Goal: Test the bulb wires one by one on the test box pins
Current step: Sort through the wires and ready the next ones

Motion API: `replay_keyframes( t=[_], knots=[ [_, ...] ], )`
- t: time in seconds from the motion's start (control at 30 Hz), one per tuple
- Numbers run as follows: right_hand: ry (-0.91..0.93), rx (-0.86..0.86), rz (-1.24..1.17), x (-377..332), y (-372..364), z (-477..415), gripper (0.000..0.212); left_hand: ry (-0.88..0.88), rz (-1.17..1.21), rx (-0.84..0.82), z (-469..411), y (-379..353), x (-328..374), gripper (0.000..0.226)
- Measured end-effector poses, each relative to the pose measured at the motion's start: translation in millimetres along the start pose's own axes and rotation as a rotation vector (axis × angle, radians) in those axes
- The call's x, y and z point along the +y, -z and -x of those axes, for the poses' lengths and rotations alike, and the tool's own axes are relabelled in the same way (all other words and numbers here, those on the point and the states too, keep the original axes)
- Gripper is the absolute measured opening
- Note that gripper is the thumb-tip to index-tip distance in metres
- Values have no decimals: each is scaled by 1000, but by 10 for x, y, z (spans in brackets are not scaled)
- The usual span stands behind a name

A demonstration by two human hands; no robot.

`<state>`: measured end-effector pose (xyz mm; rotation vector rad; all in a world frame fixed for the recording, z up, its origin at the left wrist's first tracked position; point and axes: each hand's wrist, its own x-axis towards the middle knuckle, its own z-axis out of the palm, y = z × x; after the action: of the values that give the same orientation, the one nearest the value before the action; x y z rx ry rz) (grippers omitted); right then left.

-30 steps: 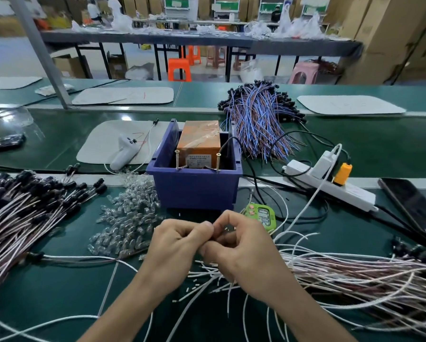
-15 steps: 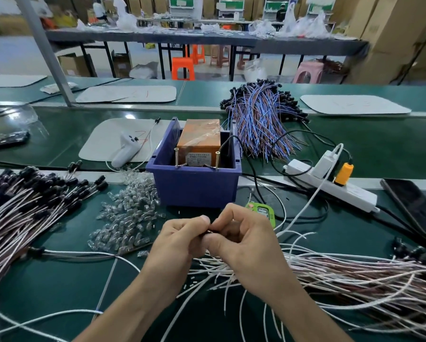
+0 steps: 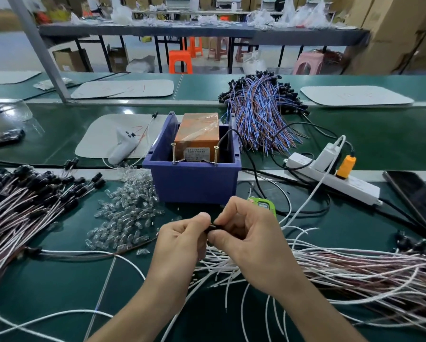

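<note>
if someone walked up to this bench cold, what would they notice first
Probably the left hand and right hand, meeting front and centre, pinching a small black part between them. Just behind stands the blue bin holding an orange box, two upright screws at its front rim. White wires spread to the right, black-capped wires to the left, clear bulbs heaped left of the bin.
</note>
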<state>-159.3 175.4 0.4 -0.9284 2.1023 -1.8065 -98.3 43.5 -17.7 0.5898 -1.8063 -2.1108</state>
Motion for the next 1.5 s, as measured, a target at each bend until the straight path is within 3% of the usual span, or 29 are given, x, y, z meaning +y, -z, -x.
replay_keyframes(
  t=[0.13,0.27,0.43,0.53,0.6,0.67,0.8,0.9,1.0,1.1,1.27,1.4,1.5],
  knots=[
    [-4,3,51,67,-42,-12,22,88,-36,80,-18,-25,-17,54],
    [-18,-20,90,105,-92,-27,21,82,-201,157,-39,4,6,40],
    [65,44,118,124,-68,-5,18,313,94,89,-32,-94,72,53],
    [179,45,291,129,-66,26,17,329,131,84,5,-123,91,51],
    [173,41,285,127,-95,29,19,247,54,141,4,-99,96,50],
    [58,5,101,111,-96,-11,20,87,-78,157,-2,-49,118,46],
    [-198,-250,-285,82,59,-84,14,-261,-429,-32,-12,91,125,42],
    [-242,-381,-163,88,122,-84,13,-342,-516,-100,-49,119,80,42],
    [-138,-333,80,84,100,-66,20,-426,-674,-48,-73,140,31,43],
    [-77,-302,123,74,72,-48,28,-510,-851,18,-69,157,37,55],
    [-88,-323,0,65,49,-66,23,-260,-346,-188,-139,98,29,50],
    [-62,-285,-35,35,21,-72,37,-36,-103,-31,-198,36,20,62],
    [-8,-219,135,37,34,-66,30,-32,-148,31,-218,58,35,64]
  ],
)
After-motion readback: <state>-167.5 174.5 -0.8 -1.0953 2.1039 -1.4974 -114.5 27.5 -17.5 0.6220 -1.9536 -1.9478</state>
